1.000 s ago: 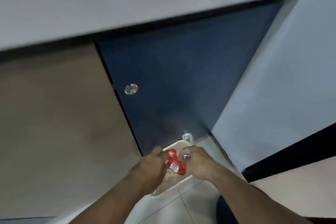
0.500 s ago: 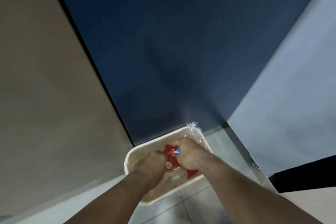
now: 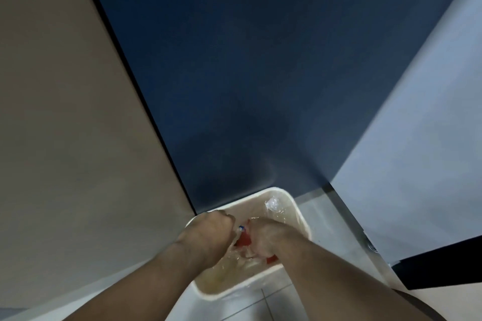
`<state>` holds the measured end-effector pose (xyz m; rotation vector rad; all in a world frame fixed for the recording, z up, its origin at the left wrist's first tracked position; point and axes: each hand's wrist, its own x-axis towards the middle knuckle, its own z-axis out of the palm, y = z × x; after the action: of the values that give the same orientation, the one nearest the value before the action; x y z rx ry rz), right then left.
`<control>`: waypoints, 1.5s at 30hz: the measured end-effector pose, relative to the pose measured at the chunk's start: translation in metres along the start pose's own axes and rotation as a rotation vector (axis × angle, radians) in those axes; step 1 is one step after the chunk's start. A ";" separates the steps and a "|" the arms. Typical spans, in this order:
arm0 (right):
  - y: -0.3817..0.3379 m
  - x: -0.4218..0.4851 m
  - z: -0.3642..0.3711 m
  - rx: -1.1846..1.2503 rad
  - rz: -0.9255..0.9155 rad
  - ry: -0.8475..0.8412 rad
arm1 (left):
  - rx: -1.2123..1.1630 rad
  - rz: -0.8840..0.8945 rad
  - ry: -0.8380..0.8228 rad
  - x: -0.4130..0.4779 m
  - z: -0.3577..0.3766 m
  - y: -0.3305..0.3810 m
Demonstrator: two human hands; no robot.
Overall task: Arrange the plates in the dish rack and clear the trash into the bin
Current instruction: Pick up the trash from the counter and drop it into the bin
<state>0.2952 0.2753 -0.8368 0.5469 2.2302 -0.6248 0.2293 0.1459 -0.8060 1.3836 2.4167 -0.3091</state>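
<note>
Down over the bin's mouth, a crumpled red wrapper [image 3: 243, 240], clamped between both hands. Gripped from the right by the right hand [image 3: 263, 241], fingers curled round it, red poking out on either side of the fist. Pinched at its left end by the left hand [image 3: 208, 232], also balled tight, with a small blue-and-white scrap [image 3: 241, 228] at the knuckles. Behind them, clear plastic [image 3: 272, 203] crumpled in the far right corner of the bin [image 3: 302, 219]. Cream-coloured, rectangular with rounded corners, standing on pale floor tiles [image 3: 260, 302]. Tucked against a dark blue door [image 3: 260, 60], with a brown door [image 3: 65, 112] to the left and a pale grey panel [image 3: 417, 138] to the right.
</note>
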 end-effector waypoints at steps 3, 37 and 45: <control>-0.012 0.005 0.002 -0.141 0.010 -0.005 | 0.022 0.005 0.017 -0.007 0.002 -0.005; -0.147 -0.513 -0.328 0.111 -0.114 0.478 | -0.194 0.131 0.334 -0.300 -0.515 -0.016; -0.194 -0.575 -0.379 0.113 -0.144 0.610 | -0.257 0.115 0.475 -0.345 -0.583 -0.054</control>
<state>0.3463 0.2334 -0.1244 0.7099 2.8374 -0.7319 0.2389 0.0497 -0.1332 1.6042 2.5993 0.3916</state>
